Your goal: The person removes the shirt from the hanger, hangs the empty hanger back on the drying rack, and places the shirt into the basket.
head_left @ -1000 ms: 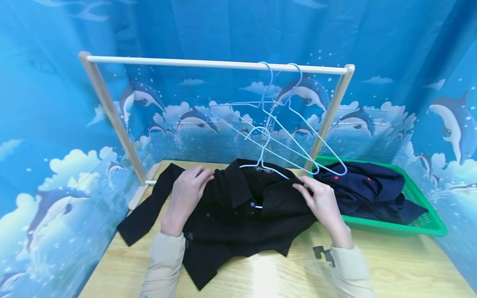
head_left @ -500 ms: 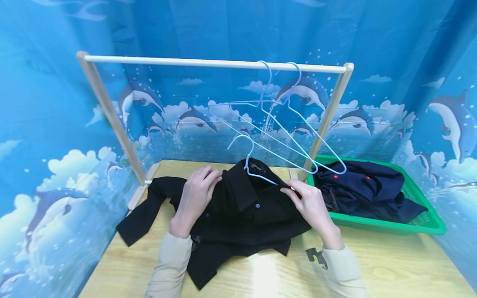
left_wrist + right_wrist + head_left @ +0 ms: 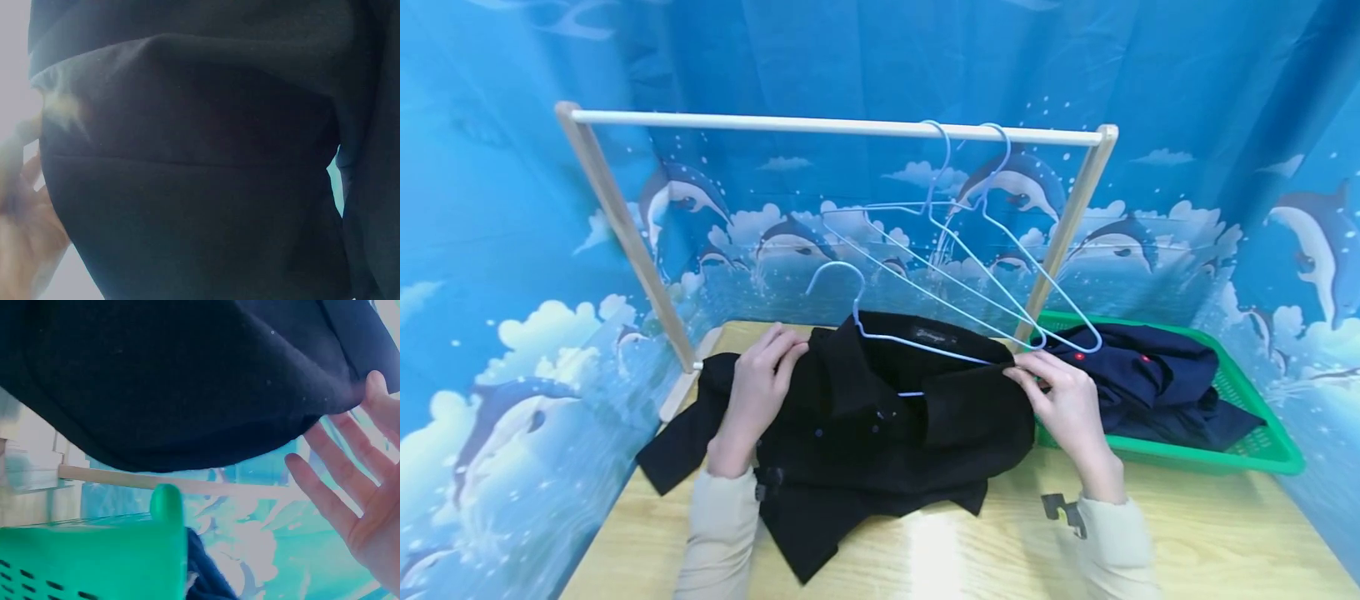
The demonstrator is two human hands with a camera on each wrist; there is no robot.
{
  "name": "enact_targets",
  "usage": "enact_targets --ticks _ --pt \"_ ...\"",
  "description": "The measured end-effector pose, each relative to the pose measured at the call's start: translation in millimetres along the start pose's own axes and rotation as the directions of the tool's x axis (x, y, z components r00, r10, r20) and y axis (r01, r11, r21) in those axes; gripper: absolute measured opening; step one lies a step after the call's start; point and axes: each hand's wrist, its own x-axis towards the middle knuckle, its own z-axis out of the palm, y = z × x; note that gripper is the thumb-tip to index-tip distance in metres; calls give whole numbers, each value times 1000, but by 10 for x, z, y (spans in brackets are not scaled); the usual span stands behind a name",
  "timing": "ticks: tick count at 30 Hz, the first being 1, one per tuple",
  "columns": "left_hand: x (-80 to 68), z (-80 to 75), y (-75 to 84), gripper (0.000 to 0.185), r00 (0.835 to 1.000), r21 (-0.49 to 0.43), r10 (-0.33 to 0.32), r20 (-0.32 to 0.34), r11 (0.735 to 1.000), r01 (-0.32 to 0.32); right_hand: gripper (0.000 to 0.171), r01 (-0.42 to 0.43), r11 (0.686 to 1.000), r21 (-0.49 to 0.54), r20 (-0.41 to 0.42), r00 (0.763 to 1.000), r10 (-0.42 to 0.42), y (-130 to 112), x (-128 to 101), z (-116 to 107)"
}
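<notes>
1. Centrally on the tabletop (image 3: 1187,542): black shirt (image 3: 880,433), collared, small buttons down the front, one sleeve spread toward the left edge, hem bunched near the front.
2. Threaded through its neck: pale blue wire hanger (image 3: 880,333), hook raised left of the collar, one shoulder arm running right under the fabric.
3. Left hand (image 3: 756,392) on the shirt's left shoulder, fingers curled into the cloth, pinching it.
4. Right hand (image 3: 1063,400) at the right shoulder, fingertips pinching the fabric edge where the hanger arm ends; in the right wrist view, palm wide with fingers spread beside the dark cloth.
5. Light wood-grain surface, glossy near the front edge.
6. Behind the shirt: wooden rack (image 3: 835,127) with a white crossbar, two more wire hangers (image 3: 970,242) hooked on it toward the right.
7. All around: blue backdrop (image 3: 512,250) printed with dolphins and clouds.
8. Right of the shirt, just beside it: green basket (image 3: 1262,454), holding crumpled navy clothes (image 3: 1150,383) with small red dots.
</notes>
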Motion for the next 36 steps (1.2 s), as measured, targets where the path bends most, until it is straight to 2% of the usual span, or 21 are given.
enact_targets --ticks 2,7,12,17,20,23,26,31,36 --pt "7 -17 8 6 1000 3 -13 -6 1000 13 11 -37 999 -15 26 999 37 -47 2 -11" --pt "27 11 46 4 1000 18 -2 -2 1000 2 41 -164 985 -58 99 981 170 -204 -4 21" --pt "27 5 58 4 1000 32 -7 22 999 6 29 -255 965 -66 106 960 261 -234 6 27" --pt "4 -68 27 6 998 7 -33 45 999 32 19 -243 966 -85 62 967 249 -171 2 -16" --pt "5 -97 8 7 999 -30 -12 49 999 14 16 -218 970 -109 41 974 223 -144 5 -31" --pt "12 -112 1 8 1000 -61 3 23 998 -2 15 -207 972 -113 24 977 211 -122 11 -41" --pt "22 -117 13 9 1000 -81 3 -3 997 -3 16 -214 973 -88 40 975 218 -105 10 -52" --pt "30 -120 26 11 999 -79 -32 -20 996 31 17 -248 968 -21 80 965 249 -91 4 -67" --pt "17 -142 -6 9 998 -43 -57 9 997 57 28 -285 958 25 131 951 279 -101 11 -71"
